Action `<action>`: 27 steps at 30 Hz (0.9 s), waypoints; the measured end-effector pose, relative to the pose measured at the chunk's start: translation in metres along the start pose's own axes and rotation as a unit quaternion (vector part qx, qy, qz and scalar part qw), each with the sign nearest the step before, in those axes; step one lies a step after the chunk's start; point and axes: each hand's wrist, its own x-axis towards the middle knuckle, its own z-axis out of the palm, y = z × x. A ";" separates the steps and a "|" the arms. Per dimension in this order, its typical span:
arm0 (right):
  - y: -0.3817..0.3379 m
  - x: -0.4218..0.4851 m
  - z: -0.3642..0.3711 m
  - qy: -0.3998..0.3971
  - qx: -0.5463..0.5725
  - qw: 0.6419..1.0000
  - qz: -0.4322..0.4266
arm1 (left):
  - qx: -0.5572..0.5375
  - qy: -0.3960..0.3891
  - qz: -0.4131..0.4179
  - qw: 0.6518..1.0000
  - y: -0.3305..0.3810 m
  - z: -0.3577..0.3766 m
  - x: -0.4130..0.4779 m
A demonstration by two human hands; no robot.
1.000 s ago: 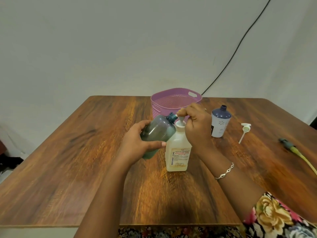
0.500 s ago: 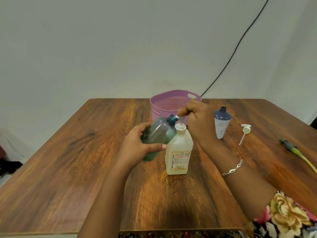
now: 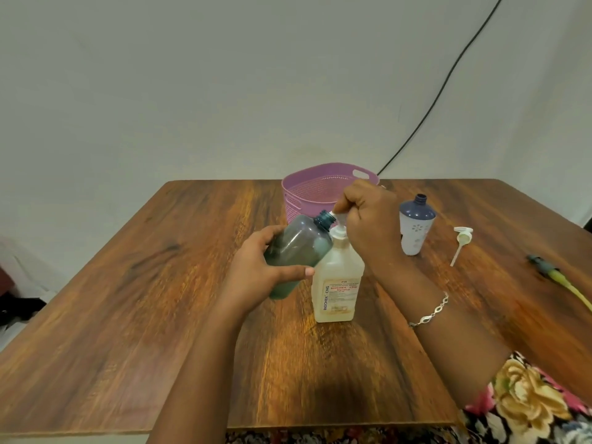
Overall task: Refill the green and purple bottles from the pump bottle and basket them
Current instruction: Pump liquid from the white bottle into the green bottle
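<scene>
The green bottle [image 3: 296,251] is off the counter [image 3: 128,315], tilted with its open neck toward 1 o'clock and right at the spout of the pump bottle [image 3: 339,283]. The left hand [image 3: 256,274] wraps round its body, thumb across the front. The pump bottle stands upright just beside it, and the right hand [image 3: 371,219] has its fingers curled over the pump head. From the pump bottle, the pink basket [image 3: 307,177] sits at 12 o'clock and the uncapped purple bottle [image 3: 416,229] at 2, with a loose pump cap [image 3: 461,241] lying farther out at 3. The counter is brown wood grain against a plain pale wall [image 3: 224,91], with a black cable [image 3: 448,78] running down it. Since half a second ago both grips and the bottles' arrangement look unchanged
</scene>
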 end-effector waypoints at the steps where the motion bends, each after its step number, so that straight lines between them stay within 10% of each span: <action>1: 0.000 -0.003 0.002 0.006 -0.012 1.000 -0.005 | -0.002 0.000 -0.001 1.000 -0.001 0.000 0.000; 27: 0.002 0.003 0.006 0.000 0.008 0.999 0.036 | 0.013 0.003 0.000 1.000 -0.006 0.002 0.006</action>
